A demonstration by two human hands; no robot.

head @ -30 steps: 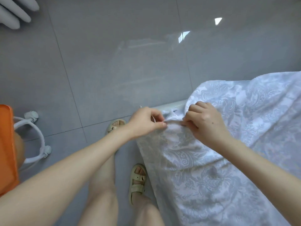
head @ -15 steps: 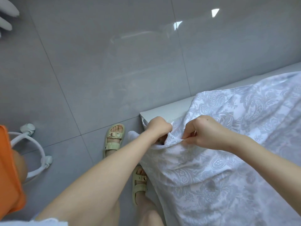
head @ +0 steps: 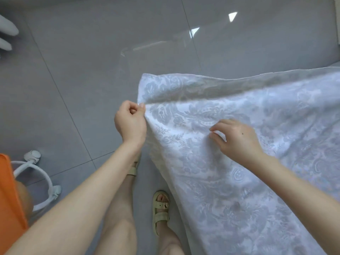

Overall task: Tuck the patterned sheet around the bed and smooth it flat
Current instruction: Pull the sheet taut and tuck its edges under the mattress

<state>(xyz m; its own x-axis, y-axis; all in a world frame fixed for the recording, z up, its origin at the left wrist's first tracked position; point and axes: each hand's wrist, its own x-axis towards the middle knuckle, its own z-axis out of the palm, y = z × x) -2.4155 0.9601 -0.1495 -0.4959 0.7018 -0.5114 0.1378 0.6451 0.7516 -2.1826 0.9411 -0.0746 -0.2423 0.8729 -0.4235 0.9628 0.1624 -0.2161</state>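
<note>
The patterned sheet, white with a grey floral print, fills the right half of the view and hides the bed corner beneath it. Its corner flap is lifted and spread out over the floor. My left hand pinches the sheet's left edge between thumb and fingers. My right hand rests on top of the sheet further right, fingers curled and pinching a small fold of fabric. The bed frame itself is hidden under the cloth.
Glossy grey floor tiles spread to the left and far side. My feet in pale sandals stand right beside the bed. A white wheeled base and an orange object sit at the left edge.
Both hands were together at the bed corner; now they are apart. The sheet corner has been pulled up and out over the white bed corner, which is now hidden.
</note>
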